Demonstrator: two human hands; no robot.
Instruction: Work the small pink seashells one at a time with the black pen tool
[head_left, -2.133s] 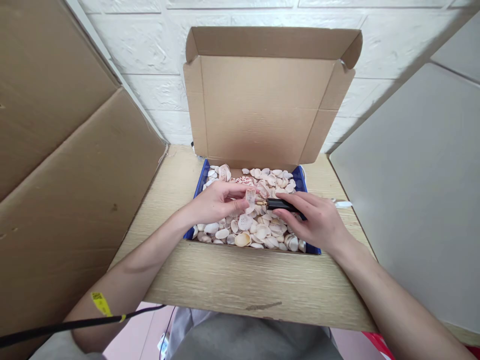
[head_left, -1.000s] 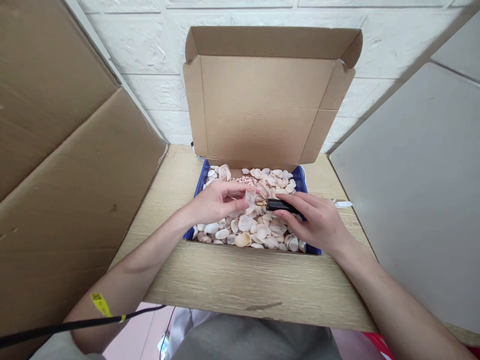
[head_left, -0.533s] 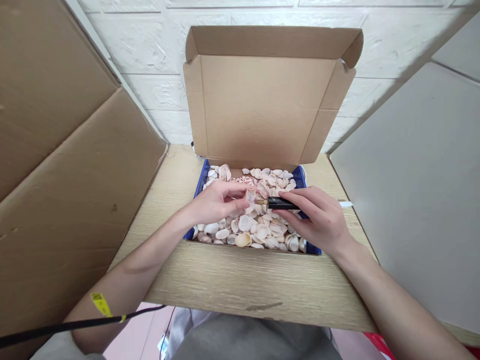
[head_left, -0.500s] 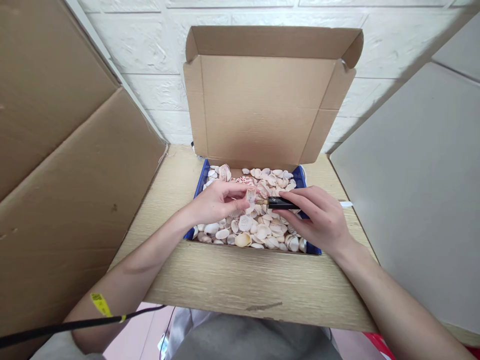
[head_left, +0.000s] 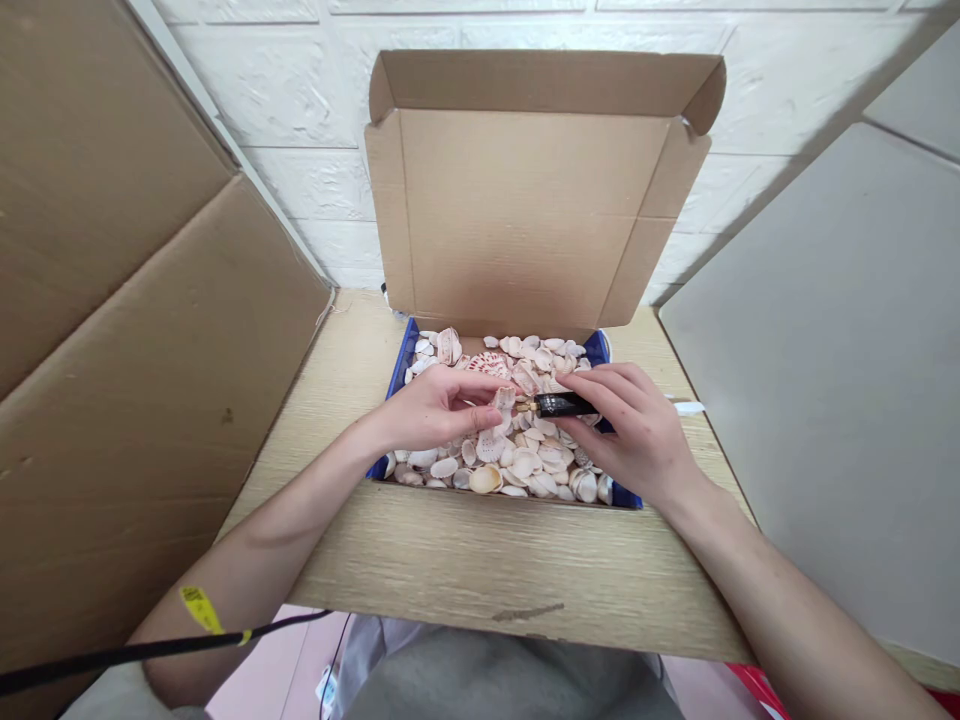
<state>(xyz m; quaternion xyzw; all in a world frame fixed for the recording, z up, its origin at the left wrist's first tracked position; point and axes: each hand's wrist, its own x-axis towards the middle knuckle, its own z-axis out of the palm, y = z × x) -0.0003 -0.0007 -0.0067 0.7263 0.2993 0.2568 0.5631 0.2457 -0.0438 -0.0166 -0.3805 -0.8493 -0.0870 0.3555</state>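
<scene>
Between the thumb and fingers of my left hand (head_left: pixel 439 408) is a pale pinkish seashell (head_left: pixel 505 403), held over the box. My right hand (head_left: pixel 637 425) grips a small black handheld drill (head_left: pixel 566 404) with a brass-coloured chuck. The drill lies roughly level, its chuck end pointing left at the shell. Whether the bit touches the shell is too small to tell. Below both hands, many loose white and pink seashells (head_left: pixel 525 462) fill a shallow cardboard box (head_left: pixel 399 372) with blue sides. A red-streaked shell (head_left: pixel 489 364) lies behind my left fingers.
The box's brown lid (head_left: pixel 532 210) stands raised against the white brick wall (head_left: pixel 292 95). A cardboard panel (head_left: pixel 187 330) flanks the wooden table (head_left: pixel 450 560) on the left, a grey-white panel (head_left: pixel 832 380) on the right. A black cable (head_left: pixel 112 655) with a yellow tag crosses my left forearm.
The shell in my left hand has tilted and sits slightly lower, with more of it showing. The drill has shifted only a little in my right hand.
</scene>
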